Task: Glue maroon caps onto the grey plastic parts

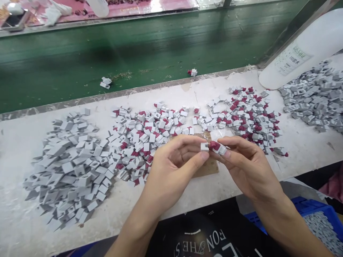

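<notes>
Between the thumb and fingers of my left hand (178,166) is a small light grey plastic block (204,146) with a notch on its right side. My right hand (248,162) pinches a small grey-and-dark-red plastic piece (217,147), its red end pointing left at the block. The two parts are held very close together; whether they touch I cannot tell. Below them a brown cardboard piece (206,169) lies on the white worktable (128,203). Just beyond my hands spreads a pile of grey and red pieces (154,132).
Plain grey blocks (72,171) are heaped at the left. More grey-and-red pieces (249,114) lie right of centre. A white bottle (297,53) leans at the right beside another grey heap (318,96). A green conveyor belt (150,46) runs behind. A blue crate (308,207) stands low right.
</notes>
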{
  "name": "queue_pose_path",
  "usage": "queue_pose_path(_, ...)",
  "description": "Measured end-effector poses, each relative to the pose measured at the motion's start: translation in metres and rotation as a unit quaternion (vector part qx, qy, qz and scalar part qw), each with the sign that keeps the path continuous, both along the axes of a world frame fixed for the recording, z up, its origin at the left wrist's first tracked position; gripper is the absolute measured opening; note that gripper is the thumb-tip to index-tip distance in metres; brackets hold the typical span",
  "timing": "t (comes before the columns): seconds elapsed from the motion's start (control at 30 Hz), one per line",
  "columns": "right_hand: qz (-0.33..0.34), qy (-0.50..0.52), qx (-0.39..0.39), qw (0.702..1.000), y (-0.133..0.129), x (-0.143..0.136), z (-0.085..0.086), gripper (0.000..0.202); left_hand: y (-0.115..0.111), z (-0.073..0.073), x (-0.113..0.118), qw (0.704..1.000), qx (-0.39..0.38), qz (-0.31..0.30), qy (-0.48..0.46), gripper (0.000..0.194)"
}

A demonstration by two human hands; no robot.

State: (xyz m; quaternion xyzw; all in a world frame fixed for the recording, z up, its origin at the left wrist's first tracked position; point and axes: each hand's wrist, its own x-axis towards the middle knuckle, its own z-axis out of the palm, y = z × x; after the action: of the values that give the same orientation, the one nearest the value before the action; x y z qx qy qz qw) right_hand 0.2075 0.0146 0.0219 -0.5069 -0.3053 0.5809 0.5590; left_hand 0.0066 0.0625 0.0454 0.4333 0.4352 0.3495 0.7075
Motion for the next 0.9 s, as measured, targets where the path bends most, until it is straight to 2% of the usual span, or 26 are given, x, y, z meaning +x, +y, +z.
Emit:
queue_pose_path(0.13,0.014,-0.036,0.009,0.999,-0.001,0.003,-0.001,0.013,0.0,-0.004,0.0,1.0,0.02,-0.008,0.012,0.01)
queue_pose_path(0.33,0.066,-0.07,0.039,0.995,0.007,0.008,0.003,0.013,0.0,-0.014,-0.002,0.994,0.104,-0.013,0.038,0.011)
queue_pose_path(0.5,0.117,-0.106,0.046,0.986,0.03,0.007,0.012,0.012,0.013,-0.008,-0.014,0.983,0.153,-0.025,0.103,0.011)
queue_pose_path(0.57,0.172,-0.156,0.059,0.971,0.056,0.005,0.017,0.011,0.028,-0.005,-0.022,0.966,0.196,-0.025,0.164,0.011)
queue_pose_path(0.63,0.198,-0.256,0.089,0.942,0.096,0.0,0.019,0.017,0.051,-0.003,-0.031,0.947,0.229,-0.007,0.226,0.016)
queue_pose_path(0.7,0.163,-0.392,0.119,0.898,0.148,-0.011,0.018,0.031,0.08,-0.002,-0.038,0.93,0.237,0.034,0.279,0.018)
queue_pose_path(0.77,0.111,-0.512,0.11,0.845,0.204,-0.026,0.011,0.045,0.11,-0.002,-0.041,0.912,0.23,0.082,0.329,0.014)
queue_pose_path(0.83,0.093,-0.541,0.08,0.832,0.252,-0.041,0.001,0.043,0.14,-0.004,-0.04,0.896,0.22,0.116,0.369,0.013)
queue_pose_path(0.9,0.091,-0.544,0.055,0.832,0.286,-0.051,-0.009,0.032,0.168,-0.008,-0.035,0.886,0.214,0.128,0.391,0.017)
